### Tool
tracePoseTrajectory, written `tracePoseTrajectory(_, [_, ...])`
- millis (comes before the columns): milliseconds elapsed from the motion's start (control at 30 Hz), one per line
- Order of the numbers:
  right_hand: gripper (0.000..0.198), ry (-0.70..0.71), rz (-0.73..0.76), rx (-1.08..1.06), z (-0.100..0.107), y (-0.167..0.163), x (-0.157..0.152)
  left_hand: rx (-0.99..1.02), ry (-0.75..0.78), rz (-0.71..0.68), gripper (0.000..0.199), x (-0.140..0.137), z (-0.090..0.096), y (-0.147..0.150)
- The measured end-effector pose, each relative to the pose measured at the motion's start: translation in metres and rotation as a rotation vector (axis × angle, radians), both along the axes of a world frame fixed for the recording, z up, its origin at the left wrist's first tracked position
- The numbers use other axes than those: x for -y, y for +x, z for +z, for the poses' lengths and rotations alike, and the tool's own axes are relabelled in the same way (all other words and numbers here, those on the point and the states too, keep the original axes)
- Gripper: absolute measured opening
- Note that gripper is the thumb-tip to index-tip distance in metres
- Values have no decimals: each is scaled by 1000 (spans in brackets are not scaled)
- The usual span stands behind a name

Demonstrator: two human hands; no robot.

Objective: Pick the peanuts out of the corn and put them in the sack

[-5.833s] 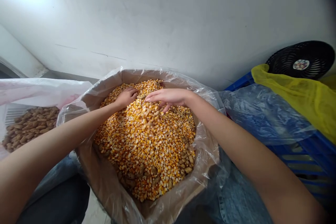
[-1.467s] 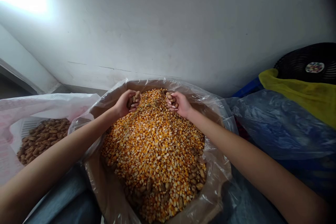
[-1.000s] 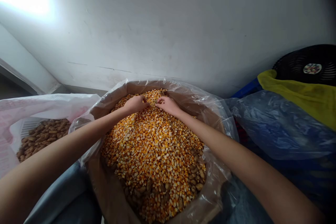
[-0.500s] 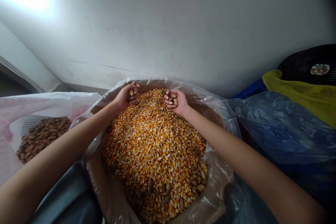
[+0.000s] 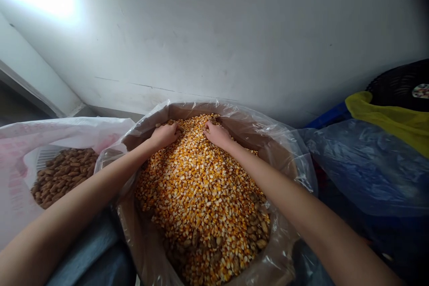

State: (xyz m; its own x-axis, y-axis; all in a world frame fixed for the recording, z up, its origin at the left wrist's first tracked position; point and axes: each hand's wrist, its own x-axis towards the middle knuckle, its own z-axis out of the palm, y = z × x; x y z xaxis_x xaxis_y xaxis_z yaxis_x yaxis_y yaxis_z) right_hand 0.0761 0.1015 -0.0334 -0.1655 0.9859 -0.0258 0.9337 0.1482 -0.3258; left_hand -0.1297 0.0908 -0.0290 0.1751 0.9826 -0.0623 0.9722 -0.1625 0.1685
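Observation:
Yellow and orange corn kernels (image 5: 201, 187) fill a large bag lined with clear plastic (image 5: 284, 143). At the far side of the heap, my left hand (image 5: 166, 134) is palm down, fingers curled in. A brown peanut shows at its fingertips, and more lie just behind it. Across from it, my right hand (image 5: 217, 135) is also turned down and closed, fingertips touching the kernels. Both held unshelled peanuts a moment earlier; their palms are now hidden. Other peanuts (image 5: 261, 228) lie among the corn at the near right.
On the left, a white and pink sack (image 5: 13, 161) holds many unshelled peanuts (image 5: 67, 172). To the right are a clear plastic sheet (image 5: 365, 161), a yellow mesh cloth (image 5: 392, 116) and a black fan-like grille (image 5: 398, 82). A pale wall (image 5: 214, 40) rises behind the bag.
Both hands have turned from palm up, with peanuts showing in them, to palm down on the corn. They have come closer together. The view has shifted slightly.

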Motion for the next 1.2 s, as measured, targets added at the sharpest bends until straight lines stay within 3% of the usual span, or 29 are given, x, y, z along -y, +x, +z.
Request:
tracePoseTrajectory(67, [14,-31,-45,-153,1,0,-1,78,-6,15,30,-2,-2,0])
tracePoseTrajectory(133, [14,-159,-99,-491,7,0,-2,279,-34,25,25,-5,-3,-3])
tracePoseTrajectory(200, [16,-361,-115,-921,16,2,-3,593,-137,81,23,-6,-2,-7])
tracePoseTrajectory(300, [16,-599,-73,-1417,30,4,-4,1240,-437,198,20,-6,5,-13])
tracePoseTrajectory(400, [18,-689,-63,-1593,38,1,-4,1798,-675,215,14,-4,15,-16])
tracePoseTrajectory(467, [20,-697,-75,-1590,37,-4,-3,1978,-723,203,8,-3,20,-18])
tracePoseTrajectory(533, [21,-667,-109,-1502,33,-11,-3,2022,-721,194,12,-2,21,-18])
tracePoseTrajectory(633, [20,-513,-155,-1174,26,-20,-5,1914,-671,208,24,-1,19,-16])
tracePoseTrajectory(700, [18,-322,-66,-841,23,-26,-9,1730,-575,232,32,-2,16,-14])
tracePoseTrajectory(800, [11,-50,151,-350,22,-35,-16,1208,-291,188,34,-5,12,-8])
tracePoseTrajectory(867, [6,11,198,-161,20,-43,-20,764,-55,63,27,-9,9,-2])
tracePoseTrajectory(933, [4,12,179,-100,16,-51,-22,398,96,-77,20,-14,6,4])
tracePoseTrajectory(1000, [6,20,152,-107,11,-56,-24,177,108,-163,19,-19,2,10])
tracePoseTrajectory(1100, [5,51,115,-120,9,-49,-28,54,37,-180,22,-23,-4,14])
tracePoseTrajectory(1200, [14,-44,51,-398,18,-25,-29,43,18,-143,25,-24,-8,11])
